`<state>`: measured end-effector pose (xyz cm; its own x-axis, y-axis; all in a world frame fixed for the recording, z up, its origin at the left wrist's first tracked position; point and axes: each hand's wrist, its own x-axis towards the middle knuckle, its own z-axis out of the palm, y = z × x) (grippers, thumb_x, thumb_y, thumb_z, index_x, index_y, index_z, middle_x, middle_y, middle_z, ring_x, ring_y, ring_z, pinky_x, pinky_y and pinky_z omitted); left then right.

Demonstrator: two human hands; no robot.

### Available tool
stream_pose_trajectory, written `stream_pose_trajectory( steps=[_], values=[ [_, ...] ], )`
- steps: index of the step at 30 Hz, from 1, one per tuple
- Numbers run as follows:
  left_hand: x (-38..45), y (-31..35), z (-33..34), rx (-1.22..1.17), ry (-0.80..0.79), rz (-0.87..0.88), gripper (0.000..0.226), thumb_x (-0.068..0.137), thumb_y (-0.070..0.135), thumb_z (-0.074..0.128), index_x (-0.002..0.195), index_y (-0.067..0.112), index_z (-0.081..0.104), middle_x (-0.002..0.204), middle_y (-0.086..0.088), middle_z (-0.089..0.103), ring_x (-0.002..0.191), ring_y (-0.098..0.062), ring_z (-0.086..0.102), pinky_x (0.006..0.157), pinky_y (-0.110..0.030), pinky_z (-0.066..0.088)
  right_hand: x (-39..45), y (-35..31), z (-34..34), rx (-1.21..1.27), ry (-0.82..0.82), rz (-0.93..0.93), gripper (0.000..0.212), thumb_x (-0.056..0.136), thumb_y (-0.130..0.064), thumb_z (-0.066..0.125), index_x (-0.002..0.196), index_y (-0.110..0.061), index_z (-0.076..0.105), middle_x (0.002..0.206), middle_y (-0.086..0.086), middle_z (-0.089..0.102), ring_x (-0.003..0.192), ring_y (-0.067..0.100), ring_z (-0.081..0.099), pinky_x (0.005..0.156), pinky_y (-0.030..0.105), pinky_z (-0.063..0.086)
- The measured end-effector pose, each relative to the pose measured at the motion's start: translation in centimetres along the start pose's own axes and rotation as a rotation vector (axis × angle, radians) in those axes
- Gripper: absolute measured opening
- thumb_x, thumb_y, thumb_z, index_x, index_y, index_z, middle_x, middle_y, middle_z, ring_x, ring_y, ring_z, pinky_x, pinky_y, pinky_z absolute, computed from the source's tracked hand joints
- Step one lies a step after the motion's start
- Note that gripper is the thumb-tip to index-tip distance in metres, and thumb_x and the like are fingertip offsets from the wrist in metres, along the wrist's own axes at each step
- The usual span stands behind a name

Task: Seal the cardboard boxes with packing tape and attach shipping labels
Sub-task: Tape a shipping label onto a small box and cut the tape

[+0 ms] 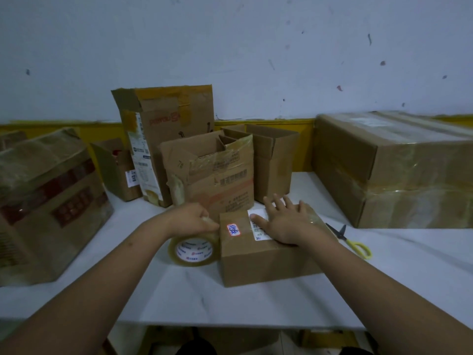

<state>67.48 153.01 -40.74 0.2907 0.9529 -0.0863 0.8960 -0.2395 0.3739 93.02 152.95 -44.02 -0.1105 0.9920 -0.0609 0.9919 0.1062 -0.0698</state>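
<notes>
A small closed cardboard box (258,260) sits at the middle of the white table. A white shipping label (257,219) lies on its top, beside a small red-edged sticker (233,229). My right hand (284,222) lies flat on the box top with fingers spread, partly covering the label. A roll of clear packing tape (193,251) stands on edge against the box's left side. My left hand (193,219) grips the top of that roll.
Yellow-handled scissors (354,242) lie right of the small box. Several open, worn boxes (217,172) stand behind it. A large taped box (399,170) fills the right side, another taped box (48,201) the left. The table's front edge (230,325) is near me.
</notes>
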Motion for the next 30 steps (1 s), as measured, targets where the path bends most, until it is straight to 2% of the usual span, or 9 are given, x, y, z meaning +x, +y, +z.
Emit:
stream_pose_trajectory(
  steps=[6, 11, 15, 17, 20, 23, 25, 27, 30],
  values=[
    [-1.7, 0.4, -0.3, -0.283, -0.117, -0.06, 0.035, 0.09, 0.049, 0.067, 0.073, 0.019, 0.068, 0.071, 0.004, 0.067, 0.069, -0.009, 0.064, 0.064, -0.022, 0.048, 2.3, 0.8, -2.0, -0.071, -0.04, -0.207, 0.082, 0.092, -0.076, 0.015, 0.157, -0.03, -0.005, 0.166, 0.0, -0.01, 0.151, 0.022, -0.013, 0.119, 0.056, -0.009],
    [-3.7, 2.2, 2.2, -0.77, -0.166, -0.152, 0.056, 0.076, 0.057, 0.079, 0.106, 0.01, 0.078, 0.102, -0.011, 0.077, 0.103, -0.031, 0.072, 0.091, -0.037, 0.056, 0.2, -1.6, -2.5, -0.067, 0.236, 0.036, 0.089, 0.093, -0.069, 0.037, 0.157, -0.014, 0.01, 0.164, 0.017, 0.008, 0.149, 0.038, 0.014, 0.12, 0.054, 0.015],
    [-3.6, 5.0, 5.0, -1.013, -0.139, -0.22, 0.043, 0.086, 0.044, 0.075, 0.114, 0.012, 0.074, 0.105, -0.011, 0.077, 0.1, -0.026, 0.073, 0.1, -0.044, 0.054, -2.1, -2.1, -1.3, 0.09, -0.025, -0.013, 0.098, 0.088, -0.079, 0.022, 0.158, -0.012, 0.005, 0.164, 0.017, -0.003, 0.15, 0.039, -0.004, 0.121, 0.055, 0.002],
    [-3.5, 6.0, 5.9, -1.112, -0.13, -0.235, 0.043, 0.086, 0.042, 0.076, 0.118, 0.014, 0.071, 0.108, -0.011, 0.076, 0.103, -0.026, 0.073, 0.102, -0.045, 0.052, -2.0, -1.1, -1.0, 0.054, -0.025, -0.075, 0.094, 0.091, -0.075, 0.021, 0.158, -0.013, -0.002, 0.164, 0.015, -0.01, 0.151, 0.035, -0.01, 0.122, 0.052, -0.003],
    [-3.0, 6.9, 6.7, -1.12, -0.106, -0.235, 0.058, 0.077, 0.053, 0.079, 0.12, 0.015, 0.07, 0.11, -0.01, 0.076, 0.103, -0.028, 0.073, 0.102, -0.047, 0.052, -1.4, 0.3, -0.8, 0.048, 0.009, -0.134, 0.091, 0.092, -0.075, 0.024, 0.158, -0.017, 0.004, 0.165, 0.012, -0.006, 0.152, 0.03, -0.008, 0.122, 0.049, -0.003],
    [-2.2, 7.4, 6.6, -0.947, -0.038, -0.277, 0.07, 0.059, 0.066, 0.074, 0.11, 0.018, 0.074, 0.099, -0.005, 0.078, 0.094, -0.024, 0.074, 0.096, -0.046, 0.056, -1.8, 1.2, -0.8, 0.124, 0.19, -0.201, 0.071, 0.097, -0.066, 0.029, 0.148, -0.019, 0.038, 0.161, 0.007, 0.025, 0.149, 0.026, 0.019, 0.121, 0.048, 0.011],
    [-2.1, 7.7, 5.9, -0.827, -0.009, -0.283, 0.057, 0.07, 0.061, 0.068, 0.105, 0.016, 0.076, 0.096, -0.003, 0.077, 0.093, -0.022, 0.074, 0.095, -0.044, 0.057, -3.1, 3.0, -0.9, 0.251, 0.496, -0.074, 0.052, 0.099, -0.057, 0.036, 0.127, -0.02, 0.059, 0.135, 0.004, 0.056, 0.123, 0.022, 0.052, 0.105, 0.042, 0.041],
    [-1.8, 7.8, 5.8, -0.818, 0.007, -0.32, 0.048, 0.084, 0.054, 0.067, 0.113, 0.016, 0.072, 0.103, -0.005, 0.075, 0.096, -0.023, 0.072, 0.095, -0.042, 0.057, -5.1, 6.6, -0.4, 0.282, 0.635, 0.211, 0.043, 0.098, -0.051, 0.044, 0.113, -0.016, 0.062, 0.113, 0.005, 0.063, 0.097, 0.021, 0.06, 0.078, 0.035, 0.05],
    [-1.5, 8.4, 6.3, -0.949, -0.042, -0.345, 0.048, 0.082, 0.052, 0.073, 0.112, 0.014, 0.07, 0.098, -0.012, 0.077, 0.09, -0.028, 0.073, 0.093, -0.044, 0.058, -7.8, 11.5, 1.9, 0.191, 0.367, 0.458, 0.052, 0.089, -0.057, 0.057, 0.113, -0.01, 0.058, 0.109, 0.011, 0.062, 0.096, 0.028, 0.062, 0.07, 0.031, 0.046]
  ],
)
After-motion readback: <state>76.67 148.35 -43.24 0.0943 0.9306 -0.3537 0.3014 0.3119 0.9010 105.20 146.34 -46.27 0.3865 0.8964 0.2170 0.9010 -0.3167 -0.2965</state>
